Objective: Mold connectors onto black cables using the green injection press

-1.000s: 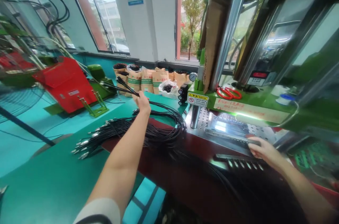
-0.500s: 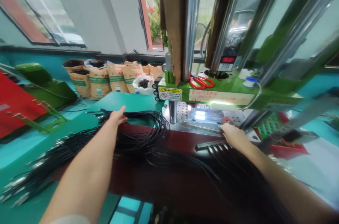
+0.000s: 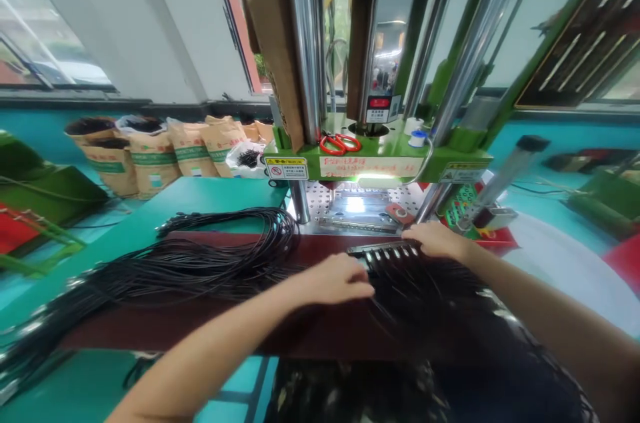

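Note:
A metal bar fixture (image 3: 385, 250) with a row of silver connectors and black cables lies on the dark red board (image 3: 320, 330). At its left end is my left hand (image 3: 345, 280), fingers curled, with their contact partly hidden. My right hand (image 3: 430, 238) is at the bar's right end, its fingertips closed near the edge of the press bed. Another metal strip (image 3: 357, 226) rests along the front of the lit press bed. Looped black cables (image 3: 200, 263) spread over the board to the left.
The green press (image 3: 450, 160) stands ahead with red scissors (image 3: 340, 144) and a blue-white spool (image 3: 417, 138) on it. Paper sacks (image 3: 155, 160) stand behind the green table (image 3: 215, 191). A red bin (image 3: 500, 240) and a white round surface (image 3: 565, 270) are right.
My left hand has moved right, from over the looped cables to the left end of the bar fixture. The view has turned right. My right hand stays near the bar's right end.

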{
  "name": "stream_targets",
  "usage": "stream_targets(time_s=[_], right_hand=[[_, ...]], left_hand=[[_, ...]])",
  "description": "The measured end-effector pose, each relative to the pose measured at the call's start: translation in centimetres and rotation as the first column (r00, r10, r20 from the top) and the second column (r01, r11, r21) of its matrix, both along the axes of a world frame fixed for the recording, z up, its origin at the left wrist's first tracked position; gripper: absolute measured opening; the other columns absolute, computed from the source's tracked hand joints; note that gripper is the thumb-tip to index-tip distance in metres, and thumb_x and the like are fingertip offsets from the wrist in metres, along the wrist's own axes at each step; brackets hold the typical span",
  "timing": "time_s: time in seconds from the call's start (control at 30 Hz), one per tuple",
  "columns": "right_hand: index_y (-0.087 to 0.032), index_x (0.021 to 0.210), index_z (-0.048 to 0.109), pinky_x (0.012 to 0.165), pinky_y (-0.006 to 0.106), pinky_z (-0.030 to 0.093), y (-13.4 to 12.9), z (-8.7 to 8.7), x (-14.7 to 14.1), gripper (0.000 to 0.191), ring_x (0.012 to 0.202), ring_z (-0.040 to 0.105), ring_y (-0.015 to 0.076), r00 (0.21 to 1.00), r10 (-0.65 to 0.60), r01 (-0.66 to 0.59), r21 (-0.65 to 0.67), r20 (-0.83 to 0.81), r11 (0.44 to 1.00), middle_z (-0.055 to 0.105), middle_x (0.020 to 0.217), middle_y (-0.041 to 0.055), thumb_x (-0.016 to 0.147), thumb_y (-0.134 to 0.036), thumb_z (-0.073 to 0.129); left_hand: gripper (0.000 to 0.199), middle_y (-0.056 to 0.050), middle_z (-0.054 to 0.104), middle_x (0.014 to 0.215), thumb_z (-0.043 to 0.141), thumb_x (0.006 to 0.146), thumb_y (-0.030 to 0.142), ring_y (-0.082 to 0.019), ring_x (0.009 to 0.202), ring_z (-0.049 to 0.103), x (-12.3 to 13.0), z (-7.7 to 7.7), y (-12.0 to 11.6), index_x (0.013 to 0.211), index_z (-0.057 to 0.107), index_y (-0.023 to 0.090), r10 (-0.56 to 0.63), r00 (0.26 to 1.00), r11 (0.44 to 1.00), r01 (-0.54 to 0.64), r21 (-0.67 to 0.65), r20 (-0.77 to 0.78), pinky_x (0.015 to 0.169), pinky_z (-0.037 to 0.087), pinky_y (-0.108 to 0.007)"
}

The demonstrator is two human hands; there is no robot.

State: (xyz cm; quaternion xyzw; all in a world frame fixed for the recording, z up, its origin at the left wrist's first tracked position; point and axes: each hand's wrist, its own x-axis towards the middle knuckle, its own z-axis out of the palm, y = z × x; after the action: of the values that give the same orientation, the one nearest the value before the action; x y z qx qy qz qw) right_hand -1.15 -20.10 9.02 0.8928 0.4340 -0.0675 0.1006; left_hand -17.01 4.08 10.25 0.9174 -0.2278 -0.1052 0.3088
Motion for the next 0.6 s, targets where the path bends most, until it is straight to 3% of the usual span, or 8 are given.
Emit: stream_targets(time_s=[0.07, 0.17, 0.3, 0.4, 0.47, 0.53, 0.6], right_hand=[[-0.022, 0.084, 0.065, 0.060, 0.026, 0.035, -0.1, 1.4, 0.0, 0.033, 0.078, 0.059, 0.0210, 0.999, -0.032, 0.032, -0.003, -0.043, 0.999, 0.064, 0.085, 0.0039, 0.062, -0.004, 0.048], [-0.020, 0.074, 0.064, 0.054, 0.024, 0.032, -0.4, 3.1, -0.1, 0.026, 0.074, 0.059, 0.0207, 0.989, -0.136, 0.139, 0.046, -0.052, 0.989, 0.065, 0.080, 0.0050, 0.061, -0.006, 0.046], [-0.020, 0.076, 0.064, 0.055, 0.026, 0.032, -0.3, 4.3, 0.1, 0.026, 0.076, 0.058, 0.0229, 0.961, -0.277, 0.277, 0.172, -0.025, 0.945, 0.065, 0.080, 0.0063, 0.061, -0.010, 0.044], [-0.019, 0.078, 0.065, 0.057, 0.025, 0.033, 0.2, 4.9, 1.1, 0.028, 0.076, 0.057, 0.0214, 0.940, -0.339, 0.334, 0.284, -0.033, 0.899, 0.066, 0.080, 0.0060, 0.061, -0.009, 0.045], [-0.019, 0.082, 0.066, 0.060, 0.023, 0.035, 0.9, 5.1, 2.1, 0.031, 0.078, 0.057, 0.0195, 0.938, -0.342, 0.339, 0.356, -0.056, 0.871, 0.066, 0.083, 0.0047, 0.061, -0.008, 0.045], [-0.019, 0.084, 0.067, 0.063, 0.022, 0.037, 1.8, 5.0, 3.3, 0.033, 0.080, 0.057, 0.0179, 0.940, -0.330, 0.335, 0.410, -0.086, 0.848, 0.066, 0.085, 0.0032, 0.061, -0.007, 0.046], [-0.019, 0.084, 0.068, 0.065, 0.021, 0.038, 2.6, 4.4, 4.4, 0.033, 0.081, 0.057, 0.0172, 0.939, -0.321, 0.341, 0.444, -0.122, 0.829, 0.067, 0.084, 0.0018, 0.060, -0.007, 0.048]], left_hand=[[0.040, -0.006, 0.062, 0.090, 0.045, 0.078, 0.051, -0.020, 0.090, 0.053, -1.1, -1.5, -3.7, 0.092, 0.063, 0.017, -0.023, 0.993, 0.999, 0.018, 0.045, 0.114, 0.082, 0.038, -0.031], [0.046, -0.008, 0.062, 0.092, 0.041, 0.080, 0.053, -0.022, 0.092, 0.052, -1.6, -2.9, -6.4, 0.095, 0.062, 0.016, 0.011, 0.992, 0.999, -0.016, 0.042, 0.127, 0.083, 0.038, -0.033], [0.058, -0.010, 0.062, 0.091, 0.035, 0.077, 0.063, -0.023, 0.086, 0.054, -0.6, -3.8, -7.2, 0.093, 0.063, 0.015, 0.067, 0.998, 0.997, -0.067, -0.026, -0.001, 0.079, 0.039, -0.034], [0.064, -0.009, 0.063, 0.090, 0.048, 0.067, 0.065, -0.023, 0.081, 0.056, 1.2, -4.1, -7.0, 0.105, 0.058, 0.015, 0.151, 0.962, 0.960, -0.197, -0.197, -0.228, 0.073, 0.040, -0.033], [0.068, -0.010, 0.062, 0.093, 0.061, 0.061, 0.059, -0.020, 0.079, 0.057, 2.7, -4.2, -7.0, 0.111, 0.052, 0.014, 0.166, 0.878, 0.840, -0.365, -0.402, -0.449, 0.071, 0.042, -0.032], [0.060, -0.009, 0.060, 0.094, 0.067, 0.060, 0.052, -0.017, 0.078, 0.057, 4.2, -4.2, -7.4, 0.105, 0.053, 0.014, 0.021, 0.772, 0.588, -0.523, -0.616, -0.636, 0.072, 0.043, -0.030], [0.044, -0.008, 0.059, 0.094, 0.068, 0.063, 0.043, -0.015, 0.078, 0.058, 5.6, -4.2, -8.3, 0.094, 0.054, 0.015, -0.209, 0.698, 0.308, -0.618, -0.723, -0.685, 0.074, 0.043, -0.030]])
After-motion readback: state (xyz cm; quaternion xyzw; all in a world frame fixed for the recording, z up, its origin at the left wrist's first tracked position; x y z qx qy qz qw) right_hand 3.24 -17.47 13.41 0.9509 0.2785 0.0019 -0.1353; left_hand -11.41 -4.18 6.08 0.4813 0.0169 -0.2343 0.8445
